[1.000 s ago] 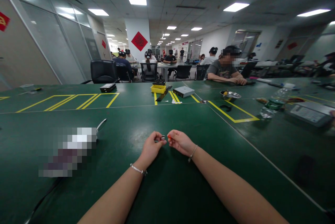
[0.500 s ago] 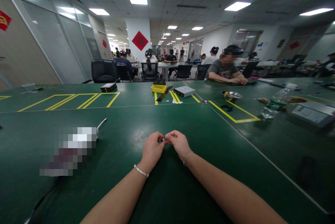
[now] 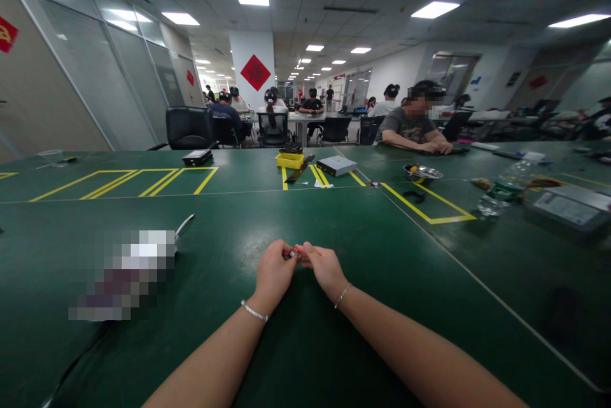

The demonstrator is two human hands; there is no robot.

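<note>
My left hand (image 3: 273,270) and my right hand (image 3: 324,266) meet fingertip to fingertip just above the green table (image 3: 296,338). Both are closed in a pinch. Between them sits a tiny metal part with an orange bit (image 3: 296,251), too small to name. The left fingers pinch the silvery end and the right fingers pinch the orange end. A thin bracelet circles each wrist.
A blurred-out patch (image 3: 121,274) lies to the left with a metal handle (image 3: 184,225) sticking out. Farther back stand a yellow bin (image 3: 289,160), a grey box (image 3: 336,166), a metal bowl (image 3: 421,172) and a water bottle (image 3: 503,187). A seated person (image 3: 413,125) leans on the table.
My hands were slightly apart a second ago, each pinching its own small piece. They have come together and now touch at the fingertips, with the pieces joined between them.
</note>
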